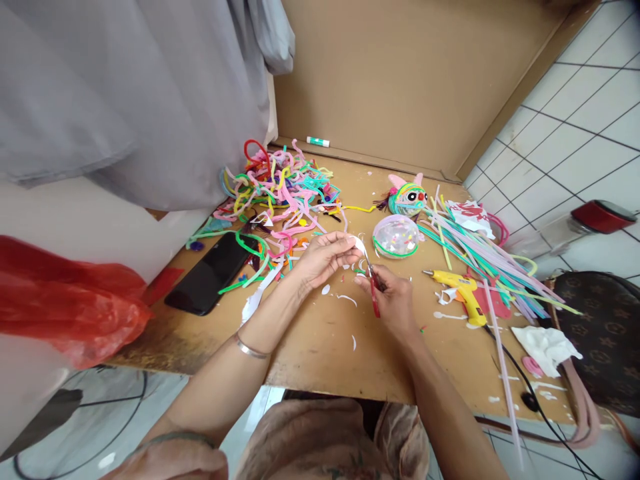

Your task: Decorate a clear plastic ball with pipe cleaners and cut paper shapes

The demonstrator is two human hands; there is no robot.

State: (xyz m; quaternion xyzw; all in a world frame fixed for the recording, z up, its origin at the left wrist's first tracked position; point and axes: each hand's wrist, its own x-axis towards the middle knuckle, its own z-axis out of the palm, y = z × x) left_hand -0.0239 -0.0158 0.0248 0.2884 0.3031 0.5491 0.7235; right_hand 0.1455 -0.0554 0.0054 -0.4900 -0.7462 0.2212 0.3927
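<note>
Between the fingertips of my left hand (pixel 327 257) is a small piece of white paper (pixel 359 245). My right hand (pixel 393 297) is closed round the handles of red-handled scissors (pixel 374 293), and their blades meet the paper's edge. Curled white offcuts (pixel 347 300) lie on the table below both hands. Just beyond my hands sits a clear plastic ball (pixel 397 237) with a green and a lilac pipe cleaner round it and coloured bits inside. Behind that stands a decorated ball (pixel 406 197) with eyes and pink ears.
Tangled pipe cleaners (pixel 290 183) heap at the back left, near a black phone (pixel 210 273). Rightward lie a yellow glue gun (pixel 463 290) with its cord, straight pipe cleaners (pixel 480 247), a tissue (pixel 547 348) and a brown bag (pixel 600 333). A glue stick (pixel 318 142) rests at the back.
</note>
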